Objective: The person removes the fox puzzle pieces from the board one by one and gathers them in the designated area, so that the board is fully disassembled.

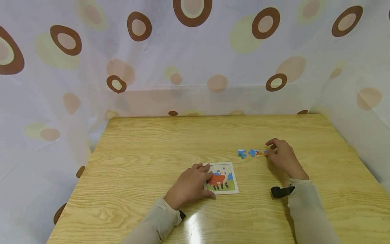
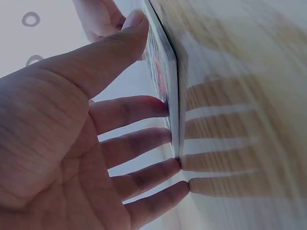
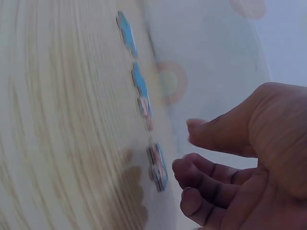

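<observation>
My left hand (image 1: 192, 184) rests at the left side of a square jigsaw puzzle (image 1: 223, 179) with a white border and a picture of a reddish animal. Its fingers are spread and fairly straight, with fingertips on the puzzle's edge and the table in the left wrist view. Three loose jigsaw pieces lie in a row beyond the puzzle to the right: a blue and green one (image 1: 242, 153), a blue and white one (image 1: 253, 153) and a red and blue one (image 3: 157, 167). Over this last piece hovers my right hand (image 1: 283, 157), loosely bent, thumb apart from the fingers, holding nothing.
Everything lies on a wood-grain table (image 1: 146, 145). A pale curtain (image 1: 195, 67) with brown and peach circles hangs behind it and along both sides. A black strap end (image 1: 281, 192) sticks out at the right wrist, left of the sleeve.
</observation>
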Motion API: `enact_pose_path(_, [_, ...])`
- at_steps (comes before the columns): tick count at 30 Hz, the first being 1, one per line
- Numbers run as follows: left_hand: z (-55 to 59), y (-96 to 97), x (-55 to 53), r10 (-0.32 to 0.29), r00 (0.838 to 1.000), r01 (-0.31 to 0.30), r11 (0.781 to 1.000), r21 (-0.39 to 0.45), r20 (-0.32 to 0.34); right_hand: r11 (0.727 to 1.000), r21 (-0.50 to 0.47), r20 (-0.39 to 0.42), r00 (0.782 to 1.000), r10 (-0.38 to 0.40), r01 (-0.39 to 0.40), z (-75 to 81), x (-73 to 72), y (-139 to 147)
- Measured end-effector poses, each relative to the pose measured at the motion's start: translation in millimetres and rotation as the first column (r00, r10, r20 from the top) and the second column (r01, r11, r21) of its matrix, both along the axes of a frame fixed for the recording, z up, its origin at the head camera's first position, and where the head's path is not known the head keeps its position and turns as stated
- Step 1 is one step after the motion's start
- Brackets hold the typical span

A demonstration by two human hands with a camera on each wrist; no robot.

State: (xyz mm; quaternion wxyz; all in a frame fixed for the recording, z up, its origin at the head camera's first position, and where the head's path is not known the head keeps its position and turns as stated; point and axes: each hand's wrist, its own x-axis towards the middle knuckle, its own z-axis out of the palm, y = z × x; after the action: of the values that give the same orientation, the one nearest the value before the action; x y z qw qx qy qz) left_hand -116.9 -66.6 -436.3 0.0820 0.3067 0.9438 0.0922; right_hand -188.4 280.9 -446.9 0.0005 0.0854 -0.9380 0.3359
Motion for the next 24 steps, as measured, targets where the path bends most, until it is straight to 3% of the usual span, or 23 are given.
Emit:
enact_pose_path(10, [4.2, -5.2, -5.5, -0.002, 0.999, -0.005, 0.990, 0.141, 0.049, 0.995, -0.073, 0.024, 0.998, 0.065, -0.063, -1.8, -0.3, -25.9])
enact_pose_path(17, [9.6, -8.8, -6.6, 0.047, 0.998, -0.050, 0.994, 0.093, 0.029, 0.981, -0.081, -0.040, 0.984, 0.171, -0.174, 0.2, 4.3, -57.8])
enact_pose_path(21, [10.5, -10.5, -8.7, 0.047, 0.999, -0.047, 0.998, 0.038, 0.002, 0.953, -0.159, -0.006, 0.965, 0.261, -0.258, 4.7, 11.6, -82.3])
enact_pose_path(24, [10.3, -10.7, -9.5, 0.036, 0.999, -0.036, 0.999, 0.017, -0.015, 0.904, -0.259, 0.039, 0.931, 0.363, -0.341, 7.4, 19.6, -102.3])
